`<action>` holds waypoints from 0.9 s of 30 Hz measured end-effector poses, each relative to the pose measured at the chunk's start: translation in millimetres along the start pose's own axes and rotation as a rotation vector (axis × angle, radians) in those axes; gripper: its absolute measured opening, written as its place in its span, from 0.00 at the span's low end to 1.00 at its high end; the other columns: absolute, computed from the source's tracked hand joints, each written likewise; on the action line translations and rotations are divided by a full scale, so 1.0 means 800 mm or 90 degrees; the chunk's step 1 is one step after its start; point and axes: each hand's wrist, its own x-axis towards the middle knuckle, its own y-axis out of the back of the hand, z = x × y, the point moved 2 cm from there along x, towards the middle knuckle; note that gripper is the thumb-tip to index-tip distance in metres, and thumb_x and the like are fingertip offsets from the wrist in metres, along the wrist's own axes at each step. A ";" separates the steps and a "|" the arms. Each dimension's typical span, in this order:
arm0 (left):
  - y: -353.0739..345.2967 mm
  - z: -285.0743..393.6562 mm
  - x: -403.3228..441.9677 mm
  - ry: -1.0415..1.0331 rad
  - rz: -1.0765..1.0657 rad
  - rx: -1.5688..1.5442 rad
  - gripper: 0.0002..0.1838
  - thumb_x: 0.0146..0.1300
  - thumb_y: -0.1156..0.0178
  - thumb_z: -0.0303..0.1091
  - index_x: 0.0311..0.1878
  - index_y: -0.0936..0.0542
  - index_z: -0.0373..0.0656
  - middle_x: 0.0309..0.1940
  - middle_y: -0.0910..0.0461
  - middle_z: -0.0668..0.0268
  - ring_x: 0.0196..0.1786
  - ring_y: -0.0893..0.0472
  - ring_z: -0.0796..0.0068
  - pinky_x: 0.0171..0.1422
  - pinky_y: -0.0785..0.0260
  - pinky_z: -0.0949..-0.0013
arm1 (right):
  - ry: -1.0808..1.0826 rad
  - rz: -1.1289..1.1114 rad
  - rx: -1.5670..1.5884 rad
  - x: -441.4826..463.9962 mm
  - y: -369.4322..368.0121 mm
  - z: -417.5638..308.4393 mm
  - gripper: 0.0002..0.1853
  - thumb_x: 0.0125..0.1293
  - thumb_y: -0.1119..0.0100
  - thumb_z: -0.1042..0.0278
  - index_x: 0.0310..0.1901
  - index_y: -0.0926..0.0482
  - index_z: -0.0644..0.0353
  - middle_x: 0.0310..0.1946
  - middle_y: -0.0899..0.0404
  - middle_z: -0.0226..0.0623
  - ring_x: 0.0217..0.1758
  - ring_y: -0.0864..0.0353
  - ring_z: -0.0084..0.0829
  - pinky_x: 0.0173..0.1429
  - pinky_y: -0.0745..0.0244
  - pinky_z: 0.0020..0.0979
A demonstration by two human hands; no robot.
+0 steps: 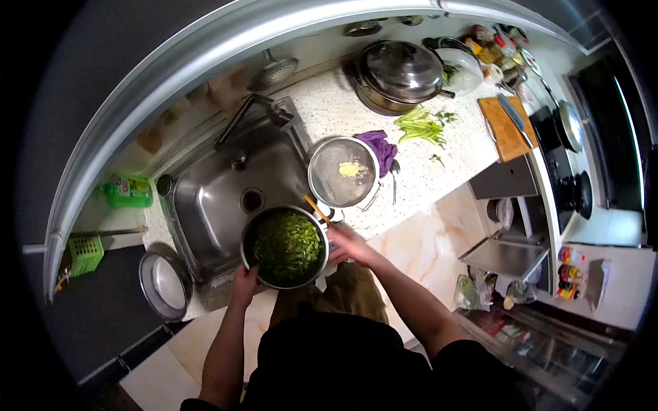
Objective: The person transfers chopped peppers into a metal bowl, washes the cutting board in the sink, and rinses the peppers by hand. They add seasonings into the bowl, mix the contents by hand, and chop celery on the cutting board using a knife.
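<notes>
A metal pot (pixel 250 255) full of chopped green vegetables (pixel 291 243) is at the front edge of the sink, close to my body. My left hand (pixel 245 284) grips its left rim, thumb over the edge. My right hand (pixel 351 245), slightly blurred, is at the pot's right side with its fingers stretched towards it; whether they touch it I cannot tell. Wooden chopsticks (pixel 317 208) slant beside the pot, just above the right hand's fingertips. Behind them stands a metal pan (pixel 329 179) with a pale yellow heap (pixel 351 169) in it.
The steel sink (pixel 205 205) has a faucet (pixel 236 123) behind it. A metal basin (pixel 166 284) stands at left. On the counter are a purple cloth (pixel 379 149), leafy stalks (pixel 419 125), a lidded pot (pixel 401 72), and a cutting board (pixel 504 133) with a knife (pixel 513 113).
</notes>
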 end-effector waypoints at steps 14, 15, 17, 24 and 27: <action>0.060 0.019 -0.012 -0.007 0.010 0.006 0.06 0.71 0.43 0.27 0.47 0.20 0.38 0.32 0.19 0.70 0.30 0.22 0.79 0.35 0.28 0.70 | 0.072 0.262 0.810 0.139 0.098 -0.035 0.19 0.77 0.43 0.61 0.42 0.27 0.74 0.37 0.17 0.48 0.39 0.11 0.38 0.49 0.09 0.28; 0.065 0.011 -0.007 -0.004 0.011 0.009 0.06 0.71 0.43 0.27 0.47 0.20 0.38 0.32 0.19 0.70 0.30 0.22 0.79 0.35 0.28 0.70 | 0.085 0.249 0.790 0.129 0.100 -0.051 0.19 0.77 0.42 0.61 0.42 0.26 0.75 0.37 0.16 0.49 0.35 0.12 0.35 0.43 0.10 0.28; 0.076 -0.017 0.008 -0.085 0.018 0.041 0.05 0.70 0.42 0.29 0.45 0.20 0.39 0.30 0.20 0.70 0.27 0.23 0.80 0.29 0.28 0.70 | 0.130 0.315 0.402 0.104 0.098 -0.041 0.17 0.72 0.36 0.61 0.43 0.24 0.72 0.38 0.15 0.49 0.33 0.13 0.32 0.37 0.14 0.32; 0.052 -0.012 0.012 -0.021 0.048 -0.031 0.06 0.69 0.42 0.29 0.46 0.20 0.40 0.32 0.19 0.68 0.29 0.21 0.77 0.30 0.27 0.69 | 0.330 0.378 -0.774 0.006 -0.013 -0.001 0.11 0.60 0.40 0.68 0.39 0.19 0.69 0.38 0.19 0.46 0.39 0.18 0.39 0.46 0.16 0.41; 0.052 -0.022 0.024 -0.010 0.020 -0.045 0.08 0.69 0.41 0.29 0.49 0.21 0.38 0.34 0.19 0.68 0.31 0.20 0.75 0.32 0.26 0.68 | 0.305 0.358 -0.830 0.017 0.000 0.007 0.10 0.61 0.41 0.71 0.40 0.20 0.70 0.39 0.19 0.50 0.41 0.18 0.41 0.47 0.13 0.42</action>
